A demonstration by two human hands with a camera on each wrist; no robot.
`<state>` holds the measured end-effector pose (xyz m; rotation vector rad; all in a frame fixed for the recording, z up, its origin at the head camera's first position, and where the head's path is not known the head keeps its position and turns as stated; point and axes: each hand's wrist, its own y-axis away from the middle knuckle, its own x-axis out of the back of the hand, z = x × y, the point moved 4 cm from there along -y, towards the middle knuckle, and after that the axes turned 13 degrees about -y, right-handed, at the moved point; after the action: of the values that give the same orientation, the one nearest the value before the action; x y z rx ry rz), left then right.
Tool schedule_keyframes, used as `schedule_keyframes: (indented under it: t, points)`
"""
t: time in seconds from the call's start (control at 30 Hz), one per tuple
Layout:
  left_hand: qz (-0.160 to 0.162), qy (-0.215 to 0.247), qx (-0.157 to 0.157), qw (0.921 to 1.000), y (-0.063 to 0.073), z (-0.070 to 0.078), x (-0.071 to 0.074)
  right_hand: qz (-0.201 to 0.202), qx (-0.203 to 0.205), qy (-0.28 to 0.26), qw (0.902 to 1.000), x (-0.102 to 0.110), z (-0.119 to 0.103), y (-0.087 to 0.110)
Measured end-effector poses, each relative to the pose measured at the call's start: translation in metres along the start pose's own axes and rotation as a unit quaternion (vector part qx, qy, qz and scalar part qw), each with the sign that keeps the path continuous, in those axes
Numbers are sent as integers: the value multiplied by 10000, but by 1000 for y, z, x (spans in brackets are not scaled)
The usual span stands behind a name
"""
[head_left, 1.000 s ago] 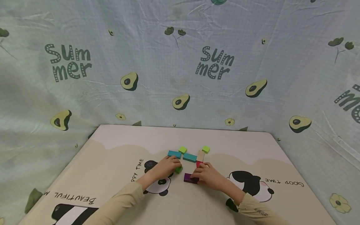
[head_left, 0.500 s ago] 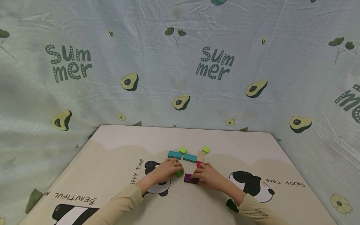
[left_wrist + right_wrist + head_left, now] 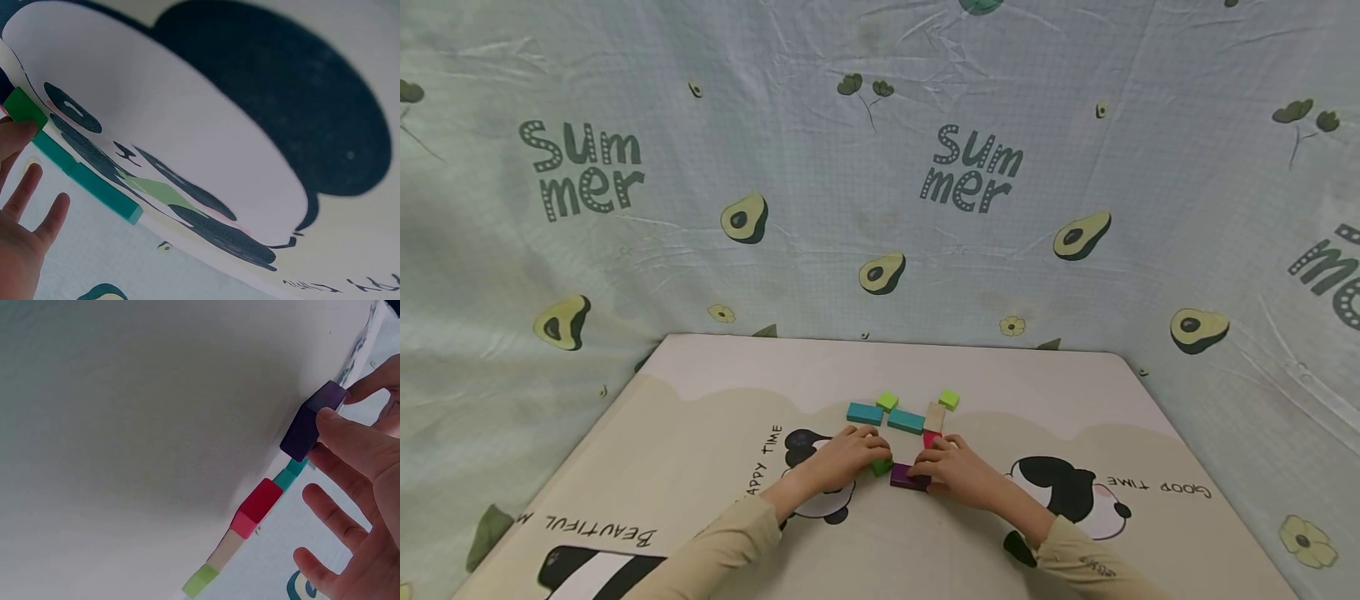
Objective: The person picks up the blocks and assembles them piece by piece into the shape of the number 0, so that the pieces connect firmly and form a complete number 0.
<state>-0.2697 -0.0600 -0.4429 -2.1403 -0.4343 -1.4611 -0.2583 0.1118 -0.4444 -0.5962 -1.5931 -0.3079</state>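
Note:
Thumb and finger of my left hand (image 3: 850, 460) pinch a green block (image 3: 24, 107), mostly covered by the fingers in the head view. Just right of it, my right hand (image 3: 958, 473) grips a purple rectangular block (image 3: 306, 428) by its right end. Beyond the right fingers lies a red block (image 3: 931, 437), partly hidden in the head view, joined end to end with a tan block (image 3: 935, 417). A teal block (image 3: 906, 421) runs left from there, and a second teal block (image 3: 865, 413) sits past a small gap.
Behind the teal blocks rests a lime cube (image 3: 887, 402); another lime cube (image 3: 949, 400) is at the tan block's far end. The table mat (image 3: 700, 467) carries printed pandas and lettering. A patterned curtain (image 3: 820, 167) hangs around its back and sides.
My left hand has shifted right and slightly nearer with the green block, bringing it closer to the purple block. The right hand and purple block have stayed in place.

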Motion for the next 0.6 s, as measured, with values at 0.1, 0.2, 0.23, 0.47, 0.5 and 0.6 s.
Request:
schedule_keyframes:
  t: [0.1, 0.2, 0.23, 0.47, 0.5, 0.6]
  points:
    - [-17, -20, 18, 10000, 0, 0, 0, -57, -43, -5, 10000, 0, 0, 0]
    - [-80, -45, 48, 9999, 0, 0, 0, -133, -109, -40, 9998, 0, 0, -1]
    - [-100, -73, 53, 9999, 0, 0, -1, -149, -133, -61, 9998, 0, 1, 0]
    - [-14, -208, 56, 9998, 3, -1, 1, -165, -74, -45, 9998, 1, 1, 0]
    - [50, -213, 54, 9997, 4, -1, 3, -175, -58, -23, 9998, 1, 1, 1]
    - [296, -257, 30, 9992, 9, 0, 7, -240, -36, -30, 9997, 0, 1, 3]
